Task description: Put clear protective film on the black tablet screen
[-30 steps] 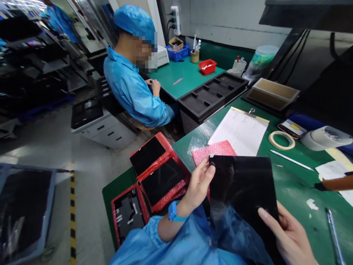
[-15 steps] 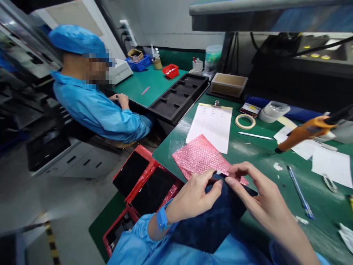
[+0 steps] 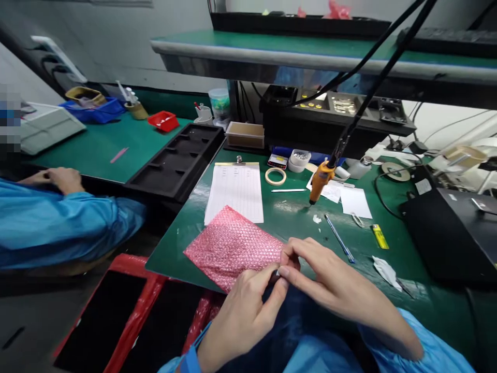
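A thin dark flat panel [image 3: 285, 316] rests on my lap at the table's front edge, its far end up between my fingers. My left hand [image 3: 248, 305] pinches that end with thumb and forefinger. From the other side my right hand [image 3: 326, 274] is closed at the same spot, thumb and fingertips touching; a small whitish bit [image 3: 278, 272] shows between the hands. Just beyond the fingers lies a pink bubble-wrap bag [image 3: 236, 246], partly over a clipboard with a printed sheet [image 3: 235, 191].
An orange electric screwdriver [image 3: 321, 182] hangs over the green table. Around it are a tape roll [image 3: 275, 176], a pen [image 3: 339, 238] and a yellow strip [image 3: 380, 237]. A black laptop [image 3: 446, 233] stands right. A co-worker's sleeve [image 3: 58, 223] is left, above red-framed dark panels [image 3: 104, 305].
My view has swung to the right, so the co-worker now sits at the left edge. Both hands stay together at the panel's end, the right hand's fingers now more closed.
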The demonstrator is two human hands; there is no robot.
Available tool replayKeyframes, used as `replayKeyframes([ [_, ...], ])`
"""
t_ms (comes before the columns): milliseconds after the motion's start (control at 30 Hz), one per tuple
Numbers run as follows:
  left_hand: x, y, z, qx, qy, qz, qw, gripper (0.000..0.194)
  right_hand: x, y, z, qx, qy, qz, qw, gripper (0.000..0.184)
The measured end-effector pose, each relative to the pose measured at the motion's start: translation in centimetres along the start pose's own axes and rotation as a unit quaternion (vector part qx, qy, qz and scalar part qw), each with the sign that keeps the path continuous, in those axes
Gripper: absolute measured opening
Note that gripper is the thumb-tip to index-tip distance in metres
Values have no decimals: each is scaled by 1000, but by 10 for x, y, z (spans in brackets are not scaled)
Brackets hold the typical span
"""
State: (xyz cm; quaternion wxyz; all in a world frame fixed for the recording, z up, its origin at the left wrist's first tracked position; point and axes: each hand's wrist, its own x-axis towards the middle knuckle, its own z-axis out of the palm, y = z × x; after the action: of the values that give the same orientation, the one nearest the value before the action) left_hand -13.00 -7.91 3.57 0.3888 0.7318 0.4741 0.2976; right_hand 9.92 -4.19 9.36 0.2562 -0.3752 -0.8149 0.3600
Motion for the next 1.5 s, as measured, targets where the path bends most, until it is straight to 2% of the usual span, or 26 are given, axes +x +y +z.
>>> replayKeyframes([
  [100,8,6,1,13,-4,22,1000,36,-6,2,-4,-60,-5,-6,998,45],
  [200,14,7,5,22,-11,12,1000,35,-9,1,-7,-95,-4,-16,995,49],
  [367,19,5,11,8,-19,-24,1000,37,-11,-1,-29,-42,54,-1,998,55],
  [467,21,-1,8,-55,-2,-37,998,44,-11,27,-45,-8,110,73,991,72],
  [533,18,-9,5,-120,28,-60,991,45,-11,62,-48,-14,151,187,971,97],
  [567,16,-15,4,-148,57,-77,984,46,-12,82,-46,-15,159,236,959,105],
  [600,14,-22,3,-169,90,-93,977,50,-13,102,-43,-19,170,274,946,104],
  [700,5,-44,-1,-199,180,-133,954,67,-21,151,-26,-45,187,399,896,67],
  [767,-1,-58,-4,-223,222,-162,935,76,-27,170,-16,-74,193,452,868,46],
  [833,-5,-67,-9,-253,265,-192,910,78,-31,179,-10,-104,192,477,851,35],
  [933,-9,-73,-17,-272,323,-208,882,73,-33,182,-6,-138,193,486,841,33],
  [1100,-8,-67,-23,-272,383,-221,855,54,-35,188,-2,-162,217,483,833,34],
  [1200,-4,-63,-21,-294,433,-223,822,54,-37,188,-2,-157,257,469,830,38],
  [1267,-2,-63,-18,-329,451,-229,797,58,-38,180,-2,-142,287,446,836,48],
  [1367,4,-65,-9,-367,465,-237,770,67,-34,154,10,-75,271,385,879,87],
  [1433,9,-69,-1,-370,475,-235,763,73,-29,132,24,7,191,333,924,112],
  [1500,14,-75,7,-366,481,-226,764,77,-24,116,37,76,100,289,949,118],
])
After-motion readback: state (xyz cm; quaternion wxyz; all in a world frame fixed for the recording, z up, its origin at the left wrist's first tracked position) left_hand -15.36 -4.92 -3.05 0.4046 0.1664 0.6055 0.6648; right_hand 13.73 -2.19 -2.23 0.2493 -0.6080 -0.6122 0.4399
